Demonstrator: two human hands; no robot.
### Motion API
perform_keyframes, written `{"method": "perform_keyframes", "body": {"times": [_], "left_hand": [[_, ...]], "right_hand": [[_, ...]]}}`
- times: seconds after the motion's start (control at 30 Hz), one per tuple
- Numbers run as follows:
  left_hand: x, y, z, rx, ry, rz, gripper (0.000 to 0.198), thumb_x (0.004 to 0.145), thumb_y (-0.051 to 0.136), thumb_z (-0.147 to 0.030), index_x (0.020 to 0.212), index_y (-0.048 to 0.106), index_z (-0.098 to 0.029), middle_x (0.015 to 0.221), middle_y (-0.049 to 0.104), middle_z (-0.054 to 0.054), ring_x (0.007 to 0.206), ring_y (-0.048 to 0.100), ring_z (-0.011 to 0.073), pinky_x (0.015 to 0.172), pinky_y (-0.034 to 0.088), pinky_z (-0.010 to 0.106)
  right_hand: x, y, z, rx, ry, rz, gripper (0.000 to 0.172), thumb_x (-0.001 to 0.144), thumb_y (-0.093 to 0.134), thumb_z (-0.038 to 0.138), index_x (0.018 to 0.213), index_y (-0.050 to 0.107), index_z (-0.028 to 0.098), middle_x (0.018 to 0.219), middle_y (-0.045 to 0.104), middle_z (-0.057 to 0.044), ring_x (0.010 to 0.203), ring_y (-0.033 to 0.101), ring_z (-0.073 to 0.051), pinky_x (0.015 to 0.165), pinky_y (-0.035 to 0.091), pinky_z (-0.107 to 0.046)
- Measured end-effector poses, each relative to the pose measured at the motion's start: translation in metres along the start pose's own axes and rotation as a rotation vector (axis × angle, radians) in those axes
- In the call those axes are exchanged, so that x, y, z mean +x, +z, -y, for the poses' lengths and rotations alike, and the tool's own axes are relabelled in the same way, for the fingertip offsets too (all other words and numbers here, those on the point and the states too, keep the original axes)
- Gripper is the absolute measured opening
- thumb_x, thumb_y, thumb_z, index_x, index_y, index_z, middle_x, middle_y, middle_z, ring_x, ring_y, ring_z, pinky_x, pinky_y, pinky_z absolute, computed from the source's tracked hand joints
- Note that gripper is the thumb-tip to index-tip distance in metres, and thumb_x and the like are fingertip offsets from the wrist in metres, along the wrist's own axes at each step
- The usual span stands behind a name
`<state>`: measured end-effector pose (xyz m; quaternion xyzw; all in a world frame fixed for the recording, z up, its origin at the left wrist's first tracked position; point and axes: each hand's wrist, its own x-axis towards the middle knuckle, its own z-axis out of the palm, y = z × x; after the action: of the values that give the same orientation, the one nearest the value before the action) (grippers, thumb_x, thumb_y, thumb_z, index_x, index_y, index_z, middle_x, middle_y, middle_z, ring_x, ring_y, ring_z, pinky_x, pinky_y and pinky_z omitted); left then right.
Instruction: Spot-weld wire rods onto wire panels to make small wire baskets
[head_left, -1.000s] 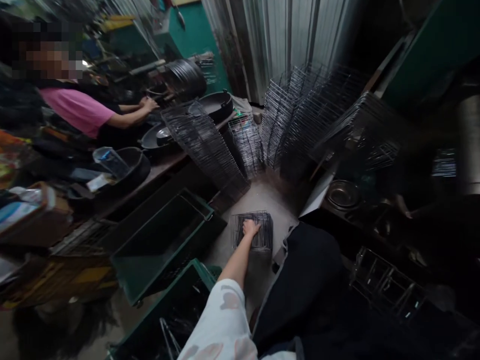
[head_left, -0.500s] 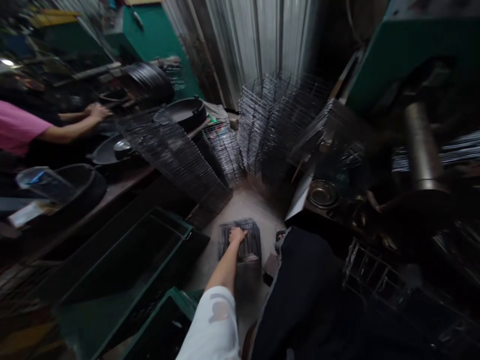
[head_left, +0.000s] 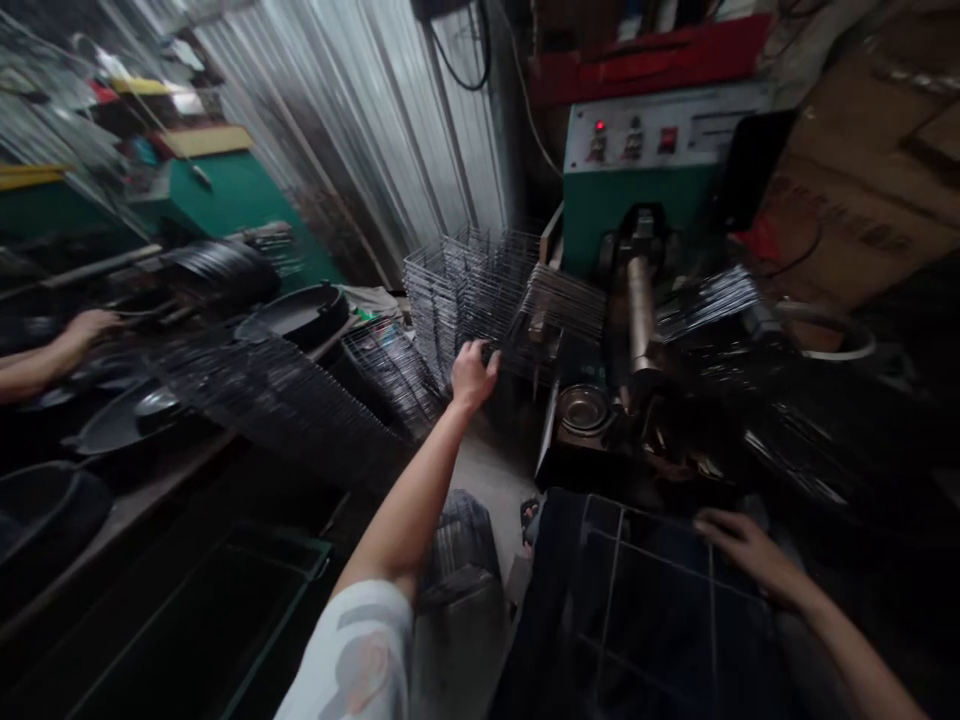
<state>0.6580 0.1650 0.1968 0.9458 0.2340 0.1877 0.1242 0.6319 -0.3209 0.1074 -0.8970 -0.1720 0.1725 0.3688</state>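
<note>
My left hand [head_left: 474, 378] is stretched forward in front of the upright stacks of wire racks [head_left: 439, 300], its fingers bent and its thumb apart. I see nothing held in it, and whether it touches a rack is unclear. Across my dark-clothed lap lies a thin wire frame [head_left: 619, 550]. My right hand [head_left: 742, 548] rests by the frame's upper right edge, fingers apart and extended. A smaller slanting stack of wire racks [head_left: 394, 365] stands left of my left hand.
A green machine [head_left: 585, 215] with a metal cylinder [head_left: 640, 312] stands ahead right, with round metal dishes [head_left: 583, 408] below it. Dark pans [head_left: 296, 312] line the left bench. Another person's arm [head_left: 52, 358] shows at far left. A green-edged bin [head_left: 292, 570] sits lower left.
The view has swung right. My left hand has left the wire stack low on the floor and risen to the upright stacks. My right hand and the frame on my lap now show.
</note>
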Motion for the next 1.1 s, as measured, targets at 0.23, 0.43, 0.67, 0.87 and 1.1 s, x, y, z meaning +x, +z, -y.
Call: {"method": "perform_keyframes", "body": {"times": [0.23,0.43,0.67,0.87,1.1], "left_hand": [[0.066,-0.014,-0.079,0.215,0.090,-0.043,0.031,0.095,0.042,-0.034,0.109,0.064,-0.016,0.113,0.067,0.016,0.103,0.065,0.0324,0.080,0.048,0.036],[0.066,-0.026,-0.082,0.357,0.198,-0.071,0.042,0.098,0.032,-0.040,0.104,0.067,-0.017,0.105,0.069,0.016,0.093,0.068,0.0329,0.072,0.045,0.036],[0.025,-0.067,-0.107,0.387,0.306,-0.151,0.036,0.100,0.030,-0.036,0.112,0.062,-0.024,0.101,0.070,0.010,0.092,0.065,0.0282,0.063,0.038,0.032],[-0.062,-0.069,-0.064,0.222,0.263,-0.146,0.033,0.098,0.029,-0.039,0.109,0.058,-0.029,0.101,0.070,0.006,0.094,0.065,0.0261,0.066,0.044,0.032],[-0.217,-0.003,-0.008,-0.435,-0.165,0.266,0.053,0.089,0.036,-0.048,0.140,0.041,-0.036,0.066,0.061,-0.001,0.058,0.063,0.0264,0.060,0.051,0.040]], "right_hand": [[0.026,-0.034,-0.004,-0.079,-0.283,0.033,0.032,0.092,0.048,0.048,0.085,0.073,0.028,0.086,0.075,-0.002,0.084,0.070,-0.027,0.077,0.055,-0.037],[0.108,-0.162,0.006,-0.321,-0.229,-0.669,0.035,0.093,0.045,0.041,0.107,0.067,0.017,0.109,0.068,-0.016,0.105,0.062,-0.033,0.096,0.046,-0.047],[0.185,-0.211,0.031,-0.837,-0.109,-0.611,0.025,0.093,0.044,0.021,0.108,0.063,0.011,0.108,0.065,-0.018,0.103,0.056,-0.029,0.084,0.044,-0.037],[0.159,-0.217,0.050,-0.909,-0.144,-0.611,0.030,0.098,0.038,0.020,0.117,0.060,0.013,0.115,0.063,-0.018,0.106,0.053,-0.028,0.081,0.041,-0.033],[0.086,-0.210,0.105,-1.147,-0.317,-0.440,0.033,0.093,0.039,0.005,0.117,0.058,0.015,0.109,0.063,-0.015,0.104,0.052,-0.027,0.066,0.037,-0.030]]}}
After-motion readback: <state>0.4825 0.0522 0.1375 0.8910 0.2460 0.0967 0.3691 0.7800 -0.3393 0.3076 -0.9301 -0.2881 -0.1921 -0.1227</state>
